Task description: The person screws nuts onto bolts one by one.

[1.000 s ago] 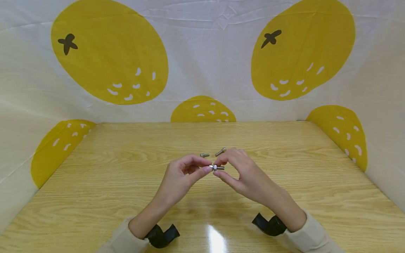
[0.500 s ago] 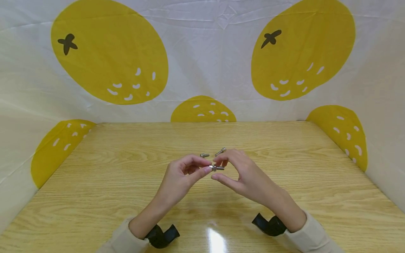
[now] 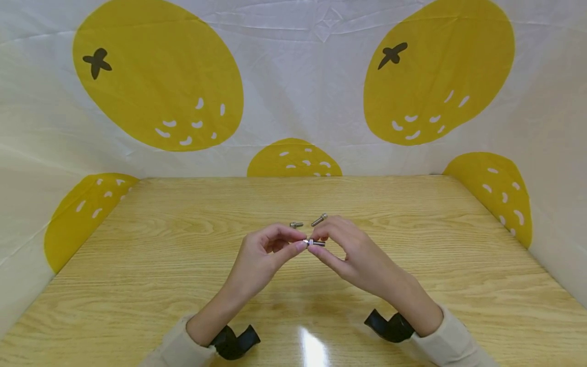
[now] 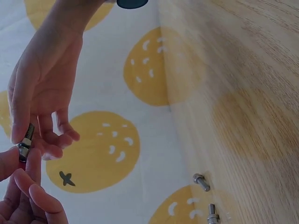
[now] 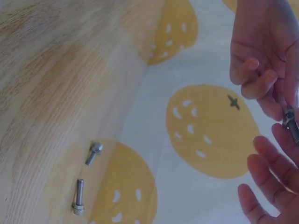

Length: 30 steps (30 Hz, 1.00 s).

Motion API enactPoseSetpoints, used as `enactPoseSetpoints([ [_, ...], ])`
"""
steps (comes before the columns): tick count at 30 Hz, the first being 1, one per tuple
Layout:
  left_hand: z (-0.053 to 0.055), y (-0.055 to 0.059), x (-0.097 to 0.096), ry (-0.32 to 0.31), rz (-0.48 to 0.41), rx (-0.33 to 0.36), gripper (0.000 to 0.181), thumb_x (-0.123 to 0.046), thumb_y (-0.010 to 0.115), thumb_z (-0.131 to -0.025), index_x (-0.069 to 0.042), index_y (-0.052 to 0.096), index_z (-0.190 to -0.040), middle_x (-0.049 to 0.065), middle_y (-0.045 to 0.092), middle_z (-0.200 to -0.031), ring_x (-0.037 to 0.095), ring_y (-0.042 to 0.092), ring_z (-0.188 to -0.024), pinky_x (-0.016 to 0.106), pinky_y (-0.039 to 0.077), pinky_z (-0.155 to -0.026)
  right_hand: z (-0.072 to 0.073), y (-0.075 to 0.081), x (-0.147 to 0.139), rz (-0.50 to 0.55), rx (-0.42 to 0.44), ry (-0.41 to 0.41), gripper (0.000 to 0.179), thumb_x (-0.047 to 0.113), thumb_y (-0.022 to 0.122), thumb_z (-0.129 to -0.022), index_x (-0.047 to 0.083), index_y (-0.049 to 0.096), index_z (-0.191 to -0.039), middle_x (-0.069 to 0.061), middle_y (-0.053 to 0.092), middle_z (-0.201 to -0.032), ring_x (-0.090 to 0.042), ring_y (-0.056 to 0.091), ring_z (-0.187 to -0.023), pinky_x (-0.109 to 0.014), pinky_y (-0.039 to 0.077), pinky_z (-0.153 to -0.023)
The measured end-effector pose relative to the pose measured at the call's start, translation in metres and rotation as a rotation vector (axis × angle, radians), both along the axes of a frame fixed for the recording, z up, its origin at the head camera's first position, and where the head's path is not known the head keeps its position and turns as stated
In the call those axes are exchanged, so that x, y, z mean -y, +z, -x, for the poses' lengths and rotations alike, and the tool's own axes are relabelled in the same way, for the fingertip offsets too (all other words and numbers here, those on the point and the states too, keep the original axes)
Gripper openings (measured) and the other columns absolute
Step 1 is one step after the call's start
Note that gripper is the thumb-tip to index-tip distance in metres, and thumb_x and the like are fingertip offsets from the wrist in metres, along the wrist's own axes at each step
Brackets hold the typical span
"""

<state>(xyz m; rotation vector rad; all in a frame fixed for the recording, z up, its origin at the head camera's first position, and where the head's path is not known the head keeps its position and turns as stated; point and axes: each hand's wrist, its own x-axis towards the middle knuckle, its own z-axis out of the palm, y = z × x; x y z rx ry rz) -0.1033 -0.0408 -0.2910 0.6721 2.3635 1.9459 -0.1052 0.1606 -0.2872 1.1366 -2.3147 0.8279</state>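
Note:
Over the middle of the table, my left hand [image 3: 261, 260] pinches the head end of a silver bolt [image 3: 319, 243] between thumb and fingertips. A hex nut [image 3: 311, 242] sits on the bolt close to that end, and the threaded shank points right. My right hand [image 3: 350, 250] holds the nut between thumb and index fingertips. In the left wrist view the bolt [image 4: 31, 130] stands tilted between both hands, its thread showing. Fingertips partly hide the bolt head. From the right wrist, the bolt [image 5: 293, 126] appears at the frame's right edge.
Two more bolts lie on the wooden table [image 3: 183, 244] just beyond the hands: a left one [image 3: 296, 225] and a right one [image 3: 318, 220], close to my right fingers. White cloth [image 3: 298, 76] with yellow fruit prints encloses the table's back and sides.
Half a second ago the right thumb and index finger were spread away from the nut; now they have closed onto it again. The left hand keeps its hold without moving.

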Motion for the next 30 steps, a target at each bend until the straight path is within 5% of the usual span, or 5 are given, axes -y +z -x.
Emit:
enactPoseSetpoints([
  [6, 0.0003, -0.0002, -0.0008, -0.005, -0.001, 0.002, 0.014, -0.021, 0.068, -0.085, -0.014, 0.068, -0.097, 0.002, 0.067, -0.094, 0.014, 0.061, -0.074, 0.022, 0.047, -0.062, 0.0002, -0.0020, -0.0016, 0.011, 0.009, -0.027, 0.010, 0.016, 0.055, -0.094, 0.013, 0.065, -0.094, 0.007, 0.059, -0.098, -0.009, 0.053, -0.096, -0.027, 0.047, -0.083],
  [10, 0.0005, -0.0009, -0.0006, -0.003, -0.002, -0.003, 0.013, -0.020, 0.068, -0.085, -0.014, 0.068, -0.097, 0.002, 0.067, -0.095, 0.014, 0.062, -0.075, 0.022, 0.047, -0.063, -0.0019, 0.0007, -0.0025, 0.009, 0.081, -0.032, 0.015, 0.021, 0.062, -0.090, 0.017, 0.060, -0.104, 0.010, 0.057, -0.101, -0.008, 0.051, -0.095, -0.025, 0.045, -0.081],
  [14, 0.0008, -0.0014, -0.0004, 0.000, 0.002, -0.010, 0.013, -0.019, 0.068, -0.086, -0.014, 0.068, -0.097, 0.002, 0.068, -0.095, 0.014, 0.061, -0.075, 0.022, 0.047, -0.062, -0.0019, 0.0018, -0.0006, 0.011, 0.049, 0.007, 0.025, 0.018, 0.068, -0.086, 0.012, 0.055, -0.107, 0.006, 0.055, -0.101, -0.009, 0.051, -0.093, -0.023, 0.045, -0.081],
  [20, 0.0005, -0.0015, -0.0004, 0.002, -0.002, 0.000, 0.013, -0.020, 0.068, -0.085, -0.013, 0.068, -0.097, 0.002, 0.068, -0.094, 0.015, 0.062, -0.076, 0.023, 0.048, -0.064, 0.0006, -0.0009, 0.0008, 0.033, -0.038, 0.042, 0.019, 0.009, 0.067, -0.086, 0.009, 0.055, -0.101, 0.003, 0.055, -0.099, -0.010, 0.052, -0.088, -0.022, 0.046, -0.078],
  [30, -0.0002, -0.0009, 0.0000, -0.007, -0.009, 0.004, 0.015, -0.021, 0.069, -0.085, -0.013, 0.068, -0.097, 0.003, 0.067, -0.094, 0.015, 0.061, -0.075, 0.022, 0.048, -0.064, -0.0004, -0.0014, -0.0004, 0.018, 0.042, -0.023, 0.004, 0.014, 0.057, -0.093, 0.015, 0.061, -0.093, 0.009, 0.058, -0.096, -0.006, 0.051, -0.096, -0.026, 0.045, -0.083],
])
